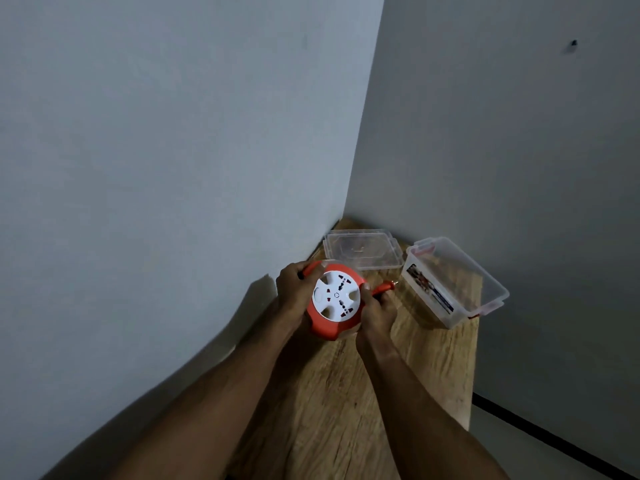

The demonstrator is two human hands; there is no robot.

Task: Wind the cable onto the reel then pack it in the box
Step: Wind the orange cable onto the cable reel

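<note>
Left of centre frame, the left hand (296, 289) is curled round the upper-left rim of the reel (334, 301), fingers wrapped over the orange edge and gripping it. The reel is held above the wooden table (346, 393), clear of its surface, white socket face turned toward the camera.

At the reel's right edge, the right hand (377, 313) is closed on the plug end of the cable (382, 289), a short orange length jutting to the upper right with what appears to be the plug at its tip. Little cable shows outside the housing, so winding is judged nearly complete.

Recommended practice for this step: keep the left hand steady on the rim as an anchor, feed the remaining length in under light tension, and seat the plug flush so nothing snags at the box rim.

Condition of the reel: round orange body, white centre disc bearing several socket openings and a small central button. No damage visible at this resolution.

Right of centre frame, a clear lid (363, 249) lies flat on the table beyond the reel. Further right stands the open clear box (457, 282), a printed label on its near wall, apart from the reel. Contents cannot be determined.
</note>
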